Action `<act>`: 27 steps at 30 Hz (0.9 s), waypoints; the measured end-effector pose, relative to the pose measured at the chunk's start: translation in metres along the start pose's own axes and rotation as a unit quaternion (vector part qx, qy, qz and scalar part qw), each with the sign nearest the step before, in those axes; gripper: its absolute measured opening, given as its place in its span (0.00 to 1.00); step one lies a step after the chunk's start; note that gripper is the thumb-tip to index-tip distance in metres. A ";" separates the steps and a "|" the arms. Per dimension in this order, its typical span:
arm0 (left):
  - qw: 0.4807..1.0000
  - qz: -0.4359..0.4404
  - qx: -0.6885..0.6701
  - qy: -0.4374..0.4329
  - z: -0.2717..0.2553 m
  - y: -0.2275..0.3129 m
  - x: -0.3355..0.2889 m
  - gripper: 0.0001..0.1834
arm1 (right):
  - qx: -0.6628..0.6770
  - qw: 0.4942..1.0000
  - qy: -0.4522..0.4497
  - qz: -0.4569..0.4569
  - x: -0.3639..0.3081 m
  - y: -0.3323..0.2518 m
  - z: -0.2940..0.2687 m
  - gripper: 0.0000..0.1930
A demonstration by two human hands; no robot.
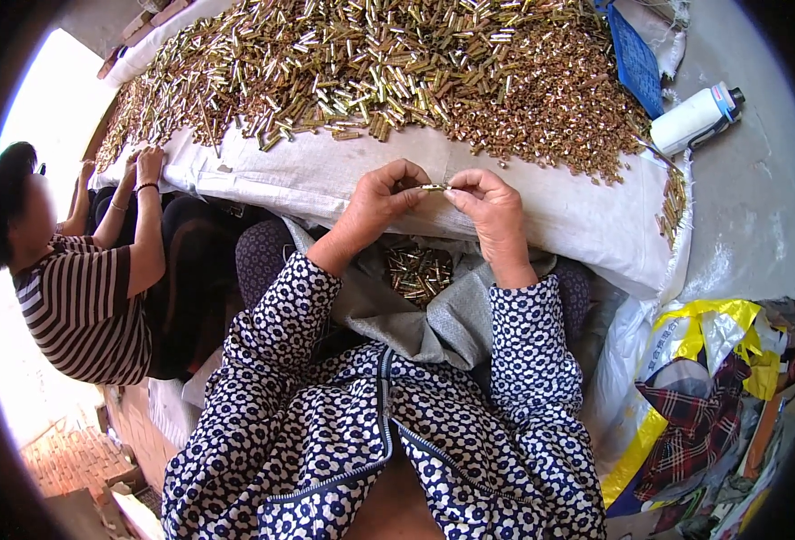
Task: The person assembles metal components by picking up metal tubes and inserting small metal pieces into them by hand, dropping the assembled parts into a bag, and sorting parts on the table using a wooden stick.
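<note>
thin shiny gold-col. metal pc. (434, 187)

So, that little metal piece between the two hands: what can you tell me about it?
The piece is slim, shiny and yellowish, apparently metal. It is held roughly level from left to right, pinched by the left fingers and the right fingers, which hide its ends. It shows against the white cloth. It's too small here to tell whether it is one part or several.

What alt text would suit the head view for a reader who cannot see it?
Left hand and right hand pinch a slim golden metal piece, before a white cloth heaped with golden cylinders and smaller brownish parts. A co-worker in stripes is at left.
</note>
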State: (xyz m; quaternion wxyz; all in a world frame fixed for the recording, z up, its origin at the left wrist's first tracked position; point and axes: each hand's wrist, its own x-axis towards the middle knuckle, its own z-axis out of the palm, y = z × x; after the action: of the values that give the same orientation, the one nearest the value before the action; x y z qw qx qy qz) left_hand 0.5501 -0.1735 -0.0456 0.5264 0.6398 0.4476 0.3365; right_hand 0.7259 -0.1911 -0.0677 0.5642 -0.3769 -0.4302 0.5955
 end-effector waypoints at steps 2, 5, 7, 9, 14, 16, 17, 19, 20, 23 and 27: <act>1.000 0.003 -0.007 -0.002 0.001 0.001 -0.001 0.06 | 0.009 1.000 -0.007 0.005 0.000 0.001 0.000 0.07; 0.998 0.004 -0.062 0.000 0.003 0.001 -0.002 0.06 | -0.003 1.000 -0.012 -0.015 0.001 0.003 0.000 0.04; 0.994 -0.009 -0.112 0.013 0.004 0.000 -0.003 0.06 | -0.020 1.000 -0.011 -0.009 0.000 0.003 0.000 0.04; 0.993 -0.015 -0.110 0.027 0.004 -0.001 -0.003 0.06 | -0.028 1.000 -0.009 -0.008 -0.001 0.001 0.001 0.04; 0.992 -0.010 -0.118 0.044 0.009 0.004 -0.003 0.05 | -0.072 0.997 -0.003 -0.010 -0.001 0.003 -0.001 0.05; 0.996 -0.015 -0.071 0.043 0.010 0.006 0.000 0.06 | -0.224 0.969 0.021 -0.101 -0.002 0.000 0.000 0.06; 0.996 -0.015 -0.072 0.042 0.011 0.004 0.002 0.06 | -0.225 0.969 0.021 -0.101 -0.001 0.000 -0.001 0.06; 0.965 0.114 0.236 -0.003 0.013 -0.001 0.008 0.08 | -0.505 0.837 -0.006 -0.211 0.002 0.001 -0.002 0.08; 0.965 0.114 0.234 -0.001 0.015 -0.001 0.011 0.08 | -0.530 0.829 -0.007 -0.181 0.002 -0.002 0.000 0.07; 0.925 0.223 0.306 -0.018 0.023 0.007 0.016 0.08 | -0.562 0.799 0.028 -0.211 0.004 -0.009 -0.008 0.07; 0.897 0.189 0.395 -0.054 0.035 0.022 0.018 0.02 | -0.617 0.734 0.156 -0.237 0.017 -0.005 -0.024 0.06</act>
State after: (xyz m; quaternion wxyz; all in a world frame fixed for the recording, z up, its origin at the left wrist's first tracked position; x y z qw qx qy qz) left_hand 0.5931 -0.1704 -0.0322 0.1802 0.8849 0.3850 0.1902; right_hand 0.7487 -0.1723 -0.0711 0.3896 -0.6156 -0.6847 -0.0203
